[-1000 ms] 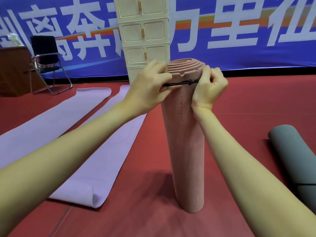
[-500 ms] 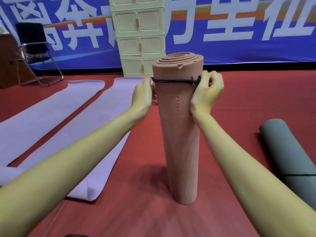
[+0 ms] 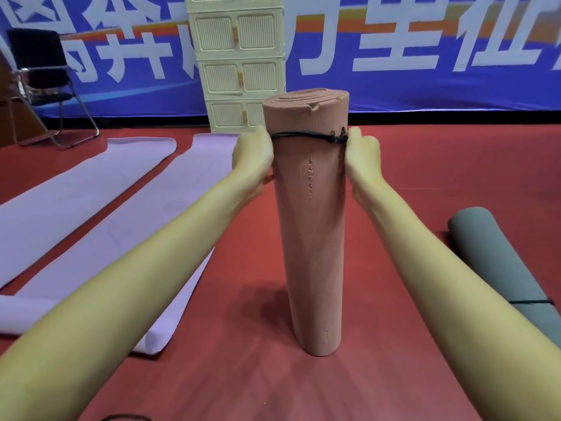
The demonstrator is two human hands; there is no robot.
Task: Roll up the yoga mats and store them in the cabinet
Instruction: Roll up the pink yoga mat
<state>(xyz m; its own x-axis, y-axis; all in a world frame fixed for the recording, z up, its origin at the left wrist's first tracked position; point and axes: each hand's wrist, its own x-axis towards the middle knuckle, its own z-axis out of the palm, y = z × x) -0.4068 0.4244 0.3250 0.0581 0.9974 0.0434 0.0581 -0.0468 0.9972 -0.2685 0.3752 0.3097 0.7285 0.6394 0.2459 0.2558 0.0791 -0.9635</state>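
A rolled pink yoga mat (image 3: 312,238) stands upright on the red floor in the middle of the view. A thin black band (image 3: 300,135) circles it near the top. My left hand (image 3: 252,156) grips the mat's left side at the band. My right hand (image 3: 362,156) grips the right side, its fingers at the band's knot. Two purple mats (image 3: 76,189) (image 3: 158,238) lie unrolled on the left. A rolled grey mat (image 3: 498,256) with a black band lies on the right. The cream cabinet (image 3: 236,65) stands behind the pink mat, its doors closed.
A black folding chair (image 3: 42,83) and a brown desk edge stand at the far left. A blue banner (image 3: 425,50) covers the back wall. Another black band (image 3: 126,417) lies on the floor at the bottom edge.
The band has slid down from the mat's top rim to a little below it. My left hand has moved from the front of the mat to its left side.
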